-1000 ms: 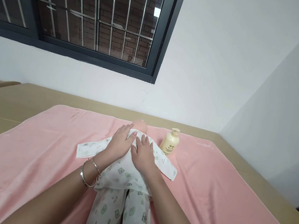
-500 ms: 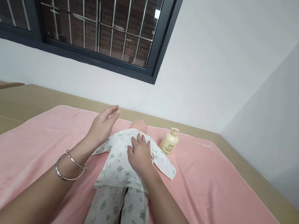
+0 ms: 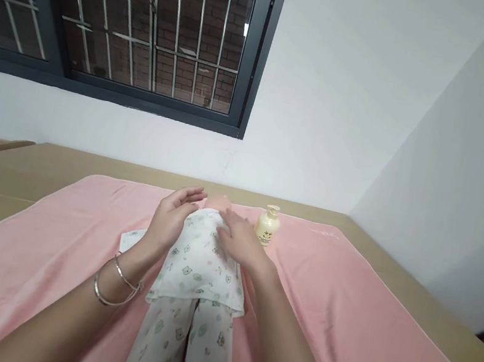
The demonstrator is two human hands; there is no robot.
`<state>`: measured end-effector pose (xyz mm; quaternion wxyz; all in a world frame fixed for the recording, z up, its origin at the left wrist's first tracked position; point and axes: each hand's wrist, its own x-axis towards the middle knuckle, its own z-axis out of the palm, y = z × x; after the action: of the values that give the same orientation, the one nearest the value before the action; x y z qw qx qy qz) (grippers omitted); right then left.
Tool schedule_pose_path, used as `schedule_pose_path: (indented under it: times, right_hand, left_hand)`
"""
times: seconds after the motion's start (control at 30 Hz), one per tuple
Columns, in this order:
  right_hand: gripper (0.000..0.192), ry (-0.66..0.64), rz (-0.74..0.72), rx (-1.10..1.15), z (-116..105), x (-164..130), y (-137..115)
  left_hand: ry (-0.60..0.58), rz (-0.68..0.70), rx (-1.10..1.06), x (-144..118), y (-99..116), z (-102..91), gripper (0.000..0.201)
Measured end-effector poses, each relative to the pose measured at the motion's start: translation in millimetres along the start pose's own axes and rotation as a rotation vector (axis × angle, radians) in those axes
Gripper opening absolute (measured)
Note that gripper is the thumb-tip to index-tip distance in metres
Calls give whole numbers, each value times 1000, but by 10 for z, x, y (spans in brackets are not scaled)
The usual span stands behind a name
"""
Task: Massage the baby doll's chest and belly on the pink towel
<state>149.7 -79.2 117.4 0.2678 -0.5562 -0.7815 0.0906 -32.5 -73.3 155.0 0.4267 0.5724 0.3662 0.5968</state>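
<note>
A doll in a white printed top [image 3: 197,260] and matching trousers [image 3: 167,336] lies stretched out on a pink cloth. Its round, skin-toned head [image 3: 218,202] shows beyond the collar. At the left shoulder, my left hand [image 3: 171,215] is open, fingers extended and slightly curved toward the head, with two silver bangles [image 3: 118,287] on the wrist. My right hand [image 3: 243,240], a little blurred, is open over the right shoulder, fingers reaching near the neck. Whether either hand presses on the fabric I cannot tell. The right sleeve is hidden behind my right hand and forearm.
Just right of my right hand stands a pale yellow pump bottle [image 3: 268,226]. The pink cloth [image 3: 332,309] covers much of a wooden surface [image 3: 2,182]. Behind it rise a white wall and a dark-framed barred window [image 3: 157,22].
My right hand has shifted from flat on the top's upper middle to the right shoulder. My left hand has moved slightly right and lower, closer to the doll's head and shoulder.
</note>
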Motion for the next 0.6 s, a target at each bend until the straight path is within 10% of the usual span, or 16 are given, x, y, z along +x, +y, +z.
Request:
schedule_pose_path:
  times: [0.33, 0.6]
  right_hand:
    - [57, 362, 200, 39, -437, 9, 464]
    - [50, 214, 261, 110, -310, 52, 569]
  left_hand:
    - [-276, -772, -688, 56, -180, 624, 44]
    - [-251, -822, -989, 574, -542, 1167, 59]
